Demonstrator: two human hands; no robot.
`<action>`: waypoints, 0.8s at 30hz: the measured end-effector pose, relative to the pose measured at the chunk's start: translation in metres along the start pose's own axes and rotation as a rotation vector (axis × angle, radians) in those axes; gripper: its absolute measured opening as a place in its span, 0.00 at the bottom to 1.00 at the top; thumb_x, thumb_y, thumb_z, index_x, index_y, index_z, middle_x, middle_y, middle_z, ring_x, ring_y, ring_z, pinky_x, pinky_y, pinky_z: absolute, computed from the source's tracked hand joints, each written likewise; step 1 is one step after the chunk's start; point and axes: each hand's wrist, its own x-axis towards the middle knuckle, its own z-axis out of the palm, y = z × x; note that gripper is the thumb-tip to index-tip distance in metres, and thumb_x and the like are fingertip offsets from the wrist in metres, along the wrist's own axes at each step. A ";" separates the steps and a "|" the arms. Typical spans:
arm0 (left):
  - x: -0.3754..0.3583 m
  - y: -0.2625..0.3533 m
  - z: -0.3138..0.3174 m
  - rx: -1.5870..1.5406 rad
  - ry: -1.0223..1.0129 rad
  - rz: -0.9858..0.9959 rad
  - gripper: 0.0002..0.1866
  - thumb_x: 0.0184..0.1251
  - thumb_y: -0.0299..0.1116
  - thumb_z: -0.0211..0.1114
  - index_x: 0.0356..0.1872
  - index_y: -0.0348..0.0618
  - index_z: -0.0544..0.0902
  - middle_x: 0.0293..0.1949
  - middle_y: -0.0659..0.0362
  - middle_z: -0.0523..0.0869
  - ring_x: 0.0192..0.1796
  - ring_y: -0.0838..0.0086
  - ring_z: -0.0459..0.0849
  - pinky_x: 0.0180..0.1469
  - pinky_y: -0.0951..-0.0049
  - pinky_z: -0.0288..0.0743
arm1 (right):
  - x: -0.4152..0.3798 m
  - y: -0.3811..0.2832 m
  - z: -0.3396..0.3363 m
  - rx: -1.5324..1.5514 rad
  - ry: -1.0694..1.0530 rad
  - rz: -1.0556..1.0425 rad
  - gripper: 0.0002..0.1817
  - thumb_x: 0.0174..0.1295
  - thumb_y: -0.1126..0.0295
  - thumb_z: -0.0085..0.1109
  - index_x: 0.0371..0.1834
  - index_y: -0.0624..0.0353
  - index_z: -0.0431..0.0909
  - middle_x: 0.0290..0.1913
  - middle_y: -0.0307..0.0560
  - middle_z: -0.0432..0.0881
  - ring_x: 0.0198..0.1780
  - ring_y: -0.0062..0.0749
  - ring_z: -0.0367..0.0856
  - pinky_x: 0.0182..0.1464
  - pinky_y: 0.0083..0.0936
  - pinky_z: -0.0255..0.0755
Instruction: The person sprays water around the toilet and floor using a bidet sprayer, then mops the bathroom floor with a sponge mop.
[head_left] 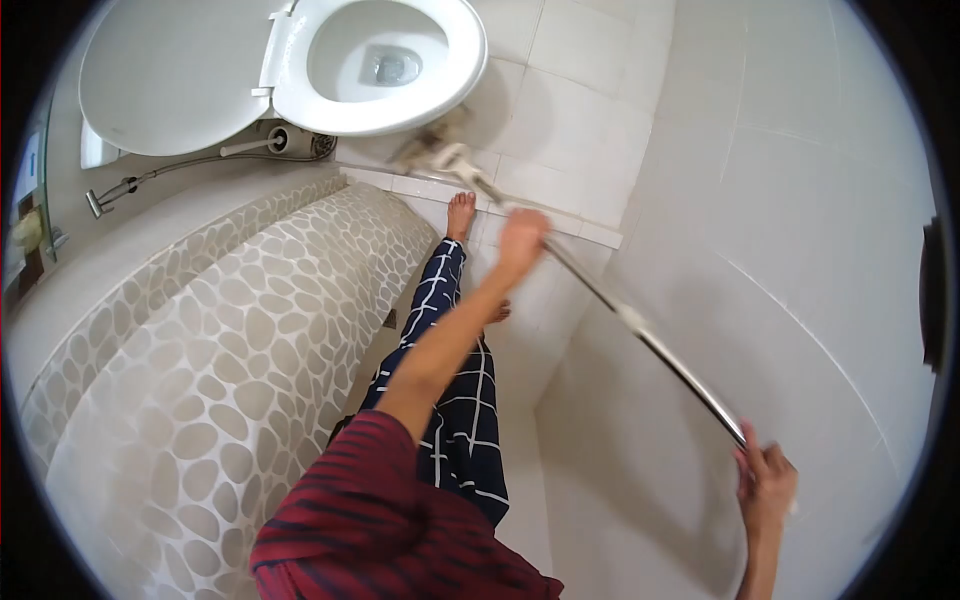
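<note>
A mop with a long metal and white handle (690,375) runs slantwise across the view. Its head (430,145) is blurred and lies on the floor tiles beside the toilet bowl's front. My left hand (524,243) is closed round the lower part of the handle, slightly smeared by motion. At the upper end, my right hand (767,482) grips the handle with its fingers wrapped round it. The white toilet (465,50) has its lid raised and water in the bowl.
A low tiled ledge (590,232) crosses the floor near my bare foot (461,215). To the left stands a pebble-patterned curved wall (240,330). A spray hose (190,160) and a toilet brush (250,147) are by the toilet. A grey wall (770,230) is at the right.
</note>
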 end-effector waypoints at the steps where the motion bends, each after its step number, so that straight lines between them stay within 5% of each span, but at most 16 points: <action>1: 0.007 -0.021 -0.043 0.065 -0.176 -0.036 0.12 0.27 0.23 0.65 0.20 0.47 0.76 0.24 0.58 0.77 0.35 0.62 0.74 0.39 0.66 0.66 | 0.023 -0.017 0.011 0.048 0.017 -0.027 0.24 0.49 0.70 0.61 0.52 0.45 0.72 0.15 0.42 0.61 0.14 0.33 0.61 0.17 0.28 0.58; 6: -0.025 -0.028 -0.044 0.231 -0.365 0.149 0.05 0.38 0.28 0.62 0.20 0.48 0.77 0.23 0.59 0.76 0.34 0.65 0.75 0.45 0.63 0.66 | -0.035 -0.052 0.050 0.485 -0.220 0.315 0.24 0.47 0.69 0.62 0.51 0.49 0.72 0.23 0.48 0.76 0.19 0.41 0.73 0.24 0.31 0.67; 8: -0.052 -0.005 -0.044 0.292 -0.447 0.196 0.02 0.42 0.29 0.59 0.21 0.45 0.76 0.24 0.59 0.76 0.35 0.67 0.75 0.48 0.61 0.65 | -0.048 -0.064 0.086 0.527 -0.458 0.275 0.25 0.46 0.68 0.62 0.51 0.53 0.71 0.30 0.51 0.79 0.24 0.45 0.76 0.30 0.34 0.70; 10: -0.080 0.024 -0.051 0.246 -0.506 0.262 0.03 0.44 0.32 0.59 0.20 0.45 0.76 0.23 0.59 0.75 0.36 0.68 0.74 0.47 0.61 0.66 | -0.022 -0.104 0.139 0.819 -0.356 0.213 0.26 0.43 0.67 0.64 0.49 0.55 0.71 0.29 0.50 0.79 0.23 0.42 0.76 0.31 0.35 0.70; 12: -0.115 0.044 -0.051 0.237 -0.573 0.345 0.05 0.43 0.32 0.61 0.22 0.45 0.76 0.24 0.59 0.75 0.37 0.67 0.74 0.47 0.59 0.65 | 0.042 -0.161 0.172 1.364 -0.705 0.508 0.21 0.47 0.63 0.63 0.42 0.61 0.72 0.20 0.47 0.75 0.20 0.35 0.70 0.27 0.32 0.67; 13: -0.129 0.047 -0.050 0.240 -0.603 0.385 0.07 0.41 0.33 0.62 0.23 0.44 0.76 0.25 0.57 0.74 0.37 0.65 0.74 0.46 0.58 0.65 | 0.061 -0.183 0.191 1.389 -0.733 0.508 0.18 0.48 0.62 0.61 0.34 0.64 0.70 0.18 0.49 0.72 0.19 0.37 0.67 0.26 0.35 0.65; 16: -0.146 -0.003 -0.046 -0.217 -0.637 0.309 0.14 0.33 0.35 0.66 0.25 0.43 0.75 0.29 0.53 0.73 0.40 0.60 0.72 0.47 0.58 0.65 | 0.028 -0.241 0.276 1.151 -0.382 0.369 0.16 0.49 0.61 0.61 0.30 0.63 0.68 0.19 0.54 0.73 0.21 0.46 0.72 0.26 0.38 0.65; 17: -0.125 -0.013 -0.066 -0.068 -0.567 0.433 0.20 0.27 0.36 0.67 0.28 0.41 0.74 0.35 0.49 0.72 0.44 0.55 0.70 0.47 0.59 0.65 | 0.010 -0.253 0.274 1.125 -0.338 0.367 0.16 0.50 0.61 0.60 0.30 0.62 0.69 0.19 0.55 0.73 0.22 0.48 0.73 0.26 0.39 0.65; 19: -0.093 -0.045 -0.084 0.091 -0.767 -0.073 0.31 0.34 0.42 0.67 0.45 0.40 0.70 0.48 0.45 0.68 0.50 0.53 0.67 0.53 0.57 0.62 | -0.051 -0.275 0.265 1.132 -0.298 0.360 0.15 0.51 0.61 0.59 0.31 0.61 0.68 0.21 0.57 0.74 0.25 0.52 0.75 0.27 0.40 0.66; 20: -0.092 -0.070 -0.076 0.286 -0.530 0.012 0.35 0.42 0.46 0.63 0.52 0.40 0.65 0.56 0.42 0.61 0.56 0.54 0.64 0.56 0.58 0.60 | -0.075 -0.279 0.259 1.157 -0.262 0.331 0.15 0.52 0.61 0.58 0.32 0.60 0.68 0.23 0.58 0.75 0.28 0.53 0.76 0.28 0.40 0.66; 22: -0.104 -0.066 -0.072 0.407 -0.211 -0.052 0.24 0.49 0.53 0.57 0.36 0.42 0.80 0.40 0.44 0.77 0.48 0.54 0.74 0.47 0.61 0.69 | -0.116 -0.285 0.233 1.267 -0.446 0.352 0.15 0.53 0.62 0.57 0.34 0.60 0.67 0.24 0.57 0.75 0.26 0.49 0.77 0.28 0.37 0.68; 24: -0.114 -0.051 -0.075 0.493 -0.635 -0.303 0.23 0.49 0.51 0.58 0.36 0.40 0.80 0.37 0.45 0.79 0.45 0.55 0.77 0.45 0.61 0.70 | -0.135 -0.281 0.213 1.492 -0.688 0.382 0.14 0.54 0.63 0.56 0.35 0.60 0.66 0.23 0.54 0.75 0.24 0.45 0.77 0.28 0.36 0.68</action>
